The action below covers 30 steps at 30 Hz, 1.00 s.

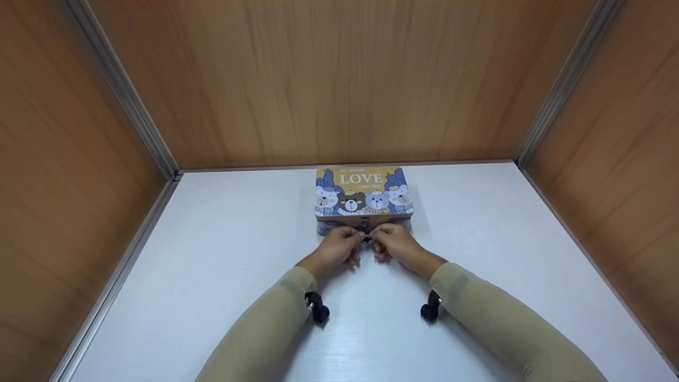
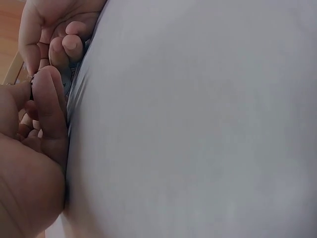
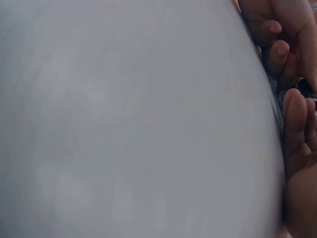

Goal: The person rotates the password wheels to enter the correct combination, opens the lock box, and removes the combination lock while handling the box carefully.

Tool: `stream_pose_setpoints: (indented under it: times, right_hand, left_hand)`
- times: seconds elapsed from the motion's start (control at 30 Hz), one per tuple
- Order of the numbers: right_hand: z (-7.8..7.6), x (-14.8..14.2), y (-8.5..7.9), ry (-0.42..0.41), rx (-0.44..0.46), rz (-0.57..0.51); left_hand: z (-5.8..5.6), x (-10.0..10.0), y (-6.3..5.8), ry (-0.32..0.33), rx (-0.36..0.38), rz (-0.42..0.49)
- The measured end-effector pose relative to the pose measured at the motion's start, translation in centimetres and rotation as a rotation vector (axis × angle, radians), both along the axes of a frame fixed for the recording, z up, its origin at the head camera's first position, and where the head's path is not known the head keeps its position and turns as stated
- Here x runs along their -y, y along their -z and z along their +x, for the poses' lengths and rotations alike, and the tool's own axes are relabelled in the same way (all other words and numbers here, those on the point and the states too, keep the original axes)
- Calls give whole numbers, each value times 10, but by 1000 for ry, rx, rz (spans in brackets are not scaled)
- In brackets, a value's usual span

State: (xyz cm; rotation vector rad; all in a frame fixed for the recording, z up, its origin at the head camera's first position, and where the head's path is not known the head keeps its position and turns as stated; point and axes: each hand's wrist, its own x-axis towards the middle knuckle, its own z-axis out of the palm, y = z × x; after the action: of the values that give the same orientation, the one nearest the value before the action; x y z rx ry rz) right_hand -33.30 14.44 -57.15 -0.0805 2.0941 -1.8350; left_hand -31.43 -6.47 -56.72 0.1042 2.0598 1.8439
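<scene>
A rectangular tin box [image 1: 364, 191] with bears and the word LOVE on its lid sits closed on the table, its front latch [image 1: 365, 222] facing me. At the latch hangs a small dark padlock [image 1: 366, 239], partly hidden by fingers. My left hand [image 1: 339, 245] pinches it from the left between thumb and forefinger. From the opposite side my right hand [image 1: 395, 243] pinches it too, its other fingers curled loosely below. In the right wrist view a black part of the padlock [image 3: 305, 88] shows between the two hands.
The white table [image 1: 238, 239] spreads around the box. A wooden back panel [image 1: 339, 85] rises just behind it, with side panels in metal frames at left and right. Small dark cameras [image 1: 320, 313] are strapped under both sleeves.
</scene>
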Motion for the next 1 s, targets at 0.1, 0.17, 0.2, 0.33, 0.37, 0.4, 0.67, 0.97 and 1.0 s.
stream_pose_setpoints:
  times: [0.1,0.17,0.2,0.33,0.37,0.4,0.67,0.97,1.0]
  right_hand:
    - [1,0,-1,3,4,-1]
    - [1,1,-1,6,6,-1]
    - [1,1,-1,6,5,1]
    - [1,1,-1,9,2,4]
    - [1,1,-1,11,1,4]
    - [1,1,-1,11,0,5]
    - [1,1,0,5,-10,11]
    - [1,0,-2,8,18,10]
    - [1,0,-2,8,21,10]
  left_hand:
    - [0,0,0,1,-1,1]
    - [0,0,0,4,-4,2]
    - [-1,0,0,4,-7,1]
    - [-1,1,0,6,-10,2]
    - [-1,1,0,4,-9,4]
    - [-1,1,1,3,-7,5]
    - [0,0,0,-45,21,1]
    - [0,0,-1,-19,1,-21]
    - [0,0,-1,-19,1,-21]
